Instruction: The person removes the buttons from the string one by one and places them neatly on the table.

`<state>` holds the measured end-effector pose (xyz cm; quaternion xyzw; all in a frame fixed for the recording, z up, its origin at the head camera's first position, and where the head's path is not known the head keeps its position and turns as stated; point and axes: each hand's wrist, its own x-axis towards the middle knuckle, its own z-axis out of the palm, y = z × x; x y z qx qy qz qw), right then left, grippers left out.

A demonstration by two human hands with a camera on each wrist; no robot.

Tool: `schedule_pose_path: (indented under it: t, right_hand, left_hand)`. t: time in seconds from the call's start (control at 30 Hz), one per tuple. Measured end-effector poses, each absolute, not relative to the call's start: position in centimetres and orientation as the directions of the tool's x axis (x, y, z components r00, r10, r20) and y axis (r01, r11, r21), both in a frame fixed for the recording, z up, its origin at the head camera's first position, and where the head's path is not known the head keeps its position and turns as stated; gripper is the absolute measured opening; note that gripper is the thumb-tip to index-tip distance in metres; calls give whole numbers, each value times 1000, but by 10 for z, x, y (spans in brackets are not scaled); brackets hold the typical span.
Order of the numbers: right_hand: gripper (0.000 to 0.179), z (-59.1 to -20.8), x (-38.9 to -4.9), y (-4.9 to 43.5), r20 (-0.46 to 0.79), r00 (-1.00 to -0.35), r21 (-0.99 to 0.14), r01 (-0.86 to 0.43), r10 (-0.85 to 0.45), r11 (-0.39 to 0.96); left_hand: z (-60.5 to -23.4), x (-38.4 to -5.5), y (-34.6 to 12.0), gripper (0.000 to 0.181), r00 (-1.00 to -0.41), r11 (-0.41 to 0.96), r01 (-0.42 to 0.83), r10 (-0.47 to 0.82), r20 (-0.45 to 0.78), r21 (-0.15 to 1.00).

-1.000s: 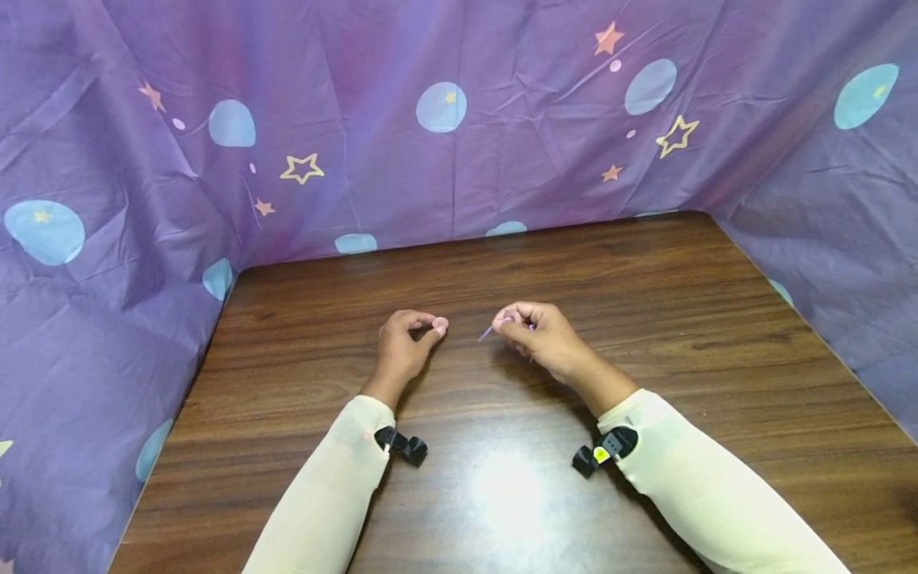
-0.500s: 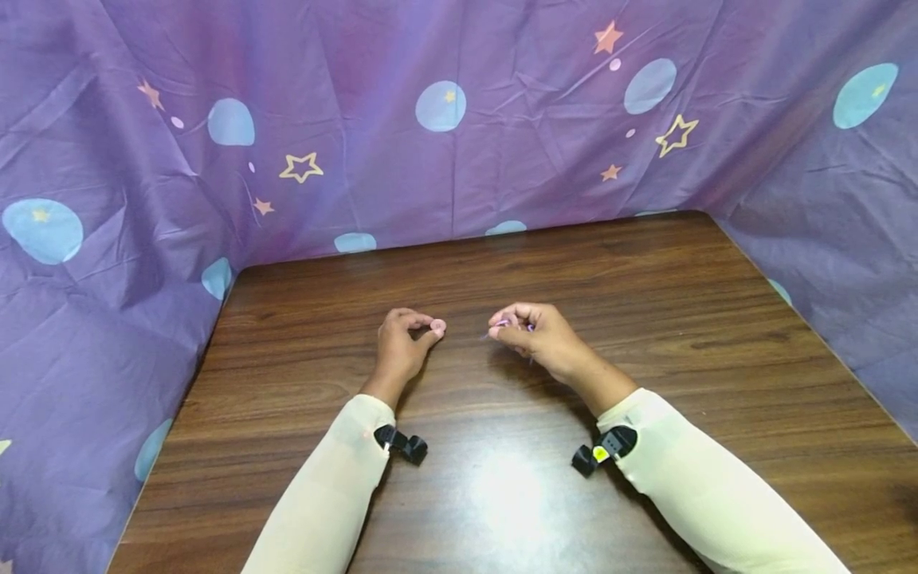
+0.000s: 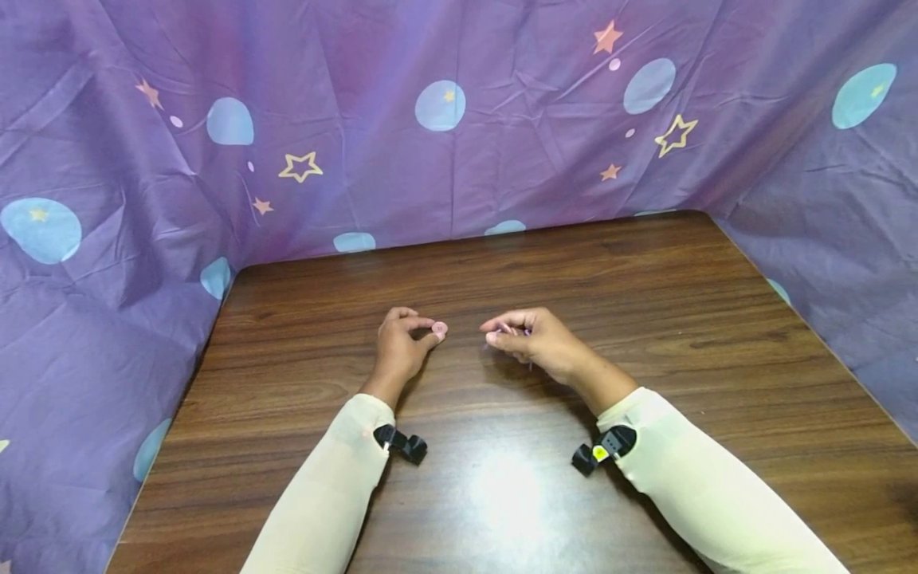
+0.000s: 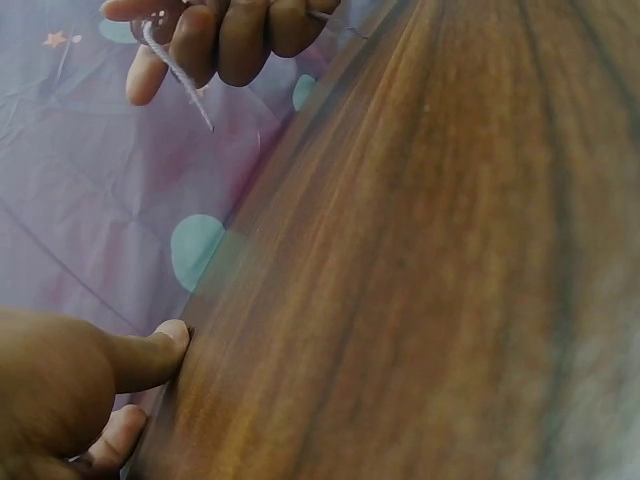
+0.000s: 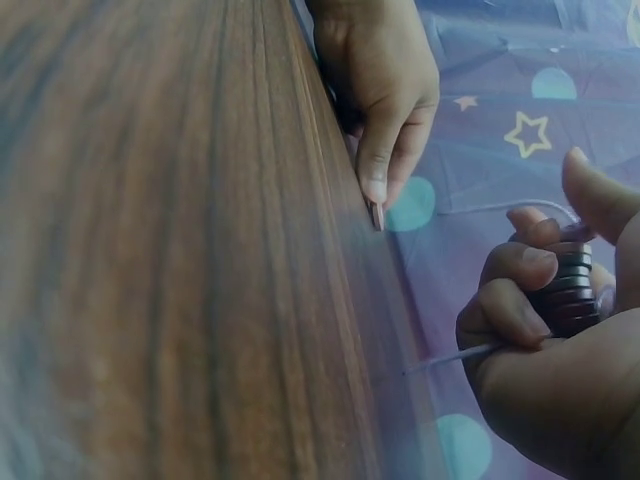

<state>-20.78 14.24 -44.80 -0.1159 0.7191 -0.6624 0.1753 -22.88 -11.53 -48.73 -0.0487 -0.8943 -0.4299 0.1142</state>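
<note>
My left hand (image 3: 398, 351) pinches a round pink button (image 3: 440, 328) between thumb and finger, just above the table. In the right wrist view that button (image 5: 377, 215) shows edge-on. Across a small gap, my right hand (image 3: 539, 343) holds a stack of buttons (image 5: 571, 290) in its curled fingers, with the thumb and index fingertips apart. A thin purple string (image 5: 465, 354) comes out below those fingers. Another stretch of string (image 4: 178, 72) hangs loose past the fingertips in the left wrist view. Whether it passes through the stack is hidden.
Both hands are over a brown wooden table (image 3: 323, 359), with a bright glare spot near its front. A purple curtain (image 3: 387, 183) with stars and blue circles surrounds the back and sides. Each wrist carries a black camera mount (image 3: 402, 443).
The right thumb and index finger have spread apart, and the string end that stuck out to the left has drawn back between them. The left hand stays nearly still with its button.
</note>
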Motion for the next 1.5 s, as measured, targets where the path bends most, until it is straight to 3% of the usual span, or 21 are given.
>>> schedule_pose_path:
  t: [0.23, 0.37, 0.63, 0.9, 1.13, 1.33, 1.5]
  right_hand:
    - [45, -449, -209, 145, -101, -884, -994, 70, -457, 83]
    - [44, -448, -208, 143, -104, -901, -994, 86, -422, 63]
    - [22, -449, -209, 141, -67, -941, -998, 66, -331, 14]
    - [43, -450, -210, 143, -13, -941, -1000, 12, -339, 5]
    - [45, -450, -210, 144, -11, -943, -998, -11, -334, 64]
    - [51, -449, -209, 144, -17, -949, -1000, 13, -315, 14]
    - [36, -448, -211, 143, -21, -960, -999, 31, -280, -31]
  left_hand:
    - [-487, -229, -115, 28, -970, 640, 186, -2, 243, 745]
    - [-487, -228, -115, 28, -970, 647, 188, 5, 242, 739]
    - [-486, -227, -115, 28, -977, 652, 166, 5, 215, 740]
    - [-487, -228, -116, 29, -979, 643, 156, -1, 204, 750]
    - [-487, -227, -116, 30, -977, 632, 163, -5, 213, 758]
    - [-488, -227, -116, 30, -977, 626, 159, -12, 212, 764]
    - [-487, -227, -116, 32, -976, 628, 161, -13, 217, 762]
